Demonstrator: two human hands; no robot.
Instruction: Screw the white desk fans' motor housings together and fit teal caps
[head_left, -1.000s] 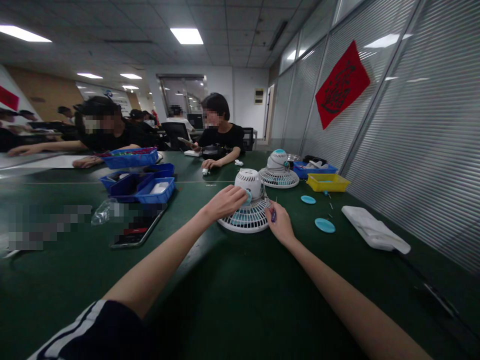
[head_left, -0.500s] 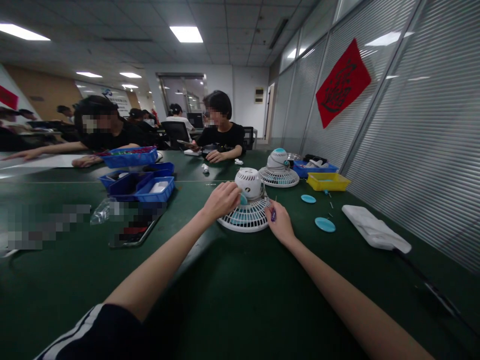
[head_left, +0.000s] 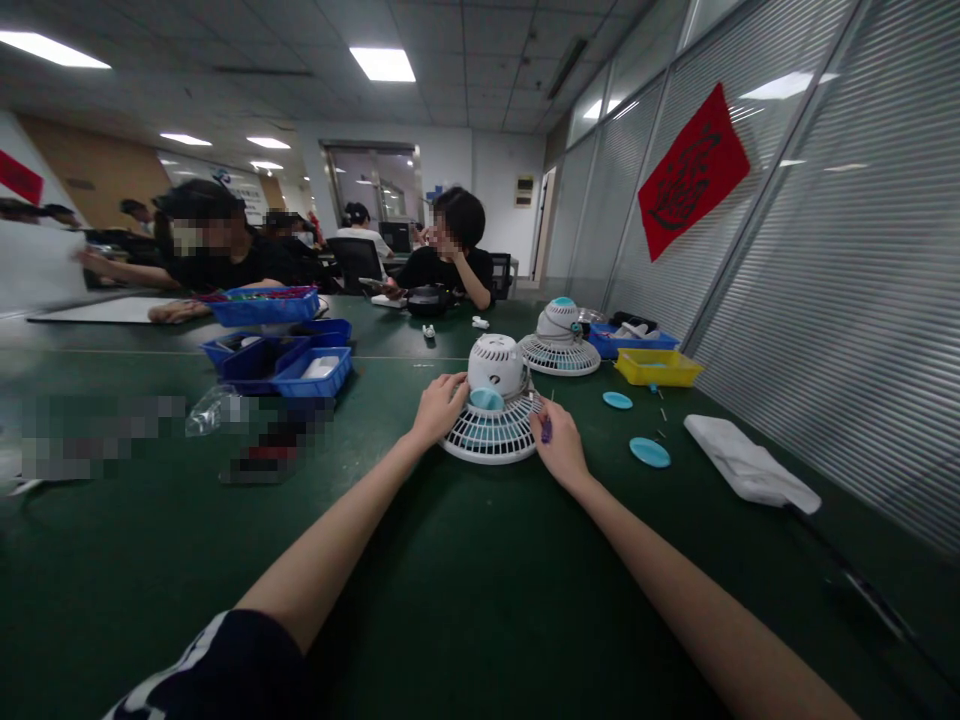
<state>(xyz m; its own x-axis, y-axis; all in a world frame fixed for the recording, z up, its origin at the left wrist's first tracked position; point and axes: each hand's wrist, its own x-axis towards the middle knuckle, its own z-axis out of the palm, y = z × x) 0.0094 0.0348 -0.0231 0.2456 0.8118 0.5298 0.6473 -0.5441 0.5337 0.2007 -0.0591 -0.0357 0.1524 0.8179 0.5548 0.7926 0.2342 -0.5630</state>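
Observation:
A white fan (head_left: 495,440) lies grille-down in front of me, its vented motor housing (head_left: 493,365) pointing up. Against the front of the housing sits a light-blue round piece (head_left: 486,400). My left hand (head_left: 439,412) is at the fan's left side, fingers stretched out with their tips by the housing and the blue piece; it is open. On the other side, my right hand (head_left: 561,442) is closed around a purple-handled screwdriver (head_left: 547,430), beside the grille's right edge. Its thin shaft pokes up past the fingers, and most of the handle is hidden.
Behind stands a second white fan (head_left: 559,345). To the right are a yellow tray (head_left: 656,368), a blue tray (head_left: 630,342), light-blue discs (head_left: 649,452) and a white wrapped item (head_left: 750,465). Blue bins (head_left: 315,372) and a plastic bag (head_left: 214,410) lie left. Two people sit across the table.
My left hand has let go of the light-blue piece and drawn back left, leaving it against the housing. My right hand has stayed put. Across the table, one person has lifted a white sheet.

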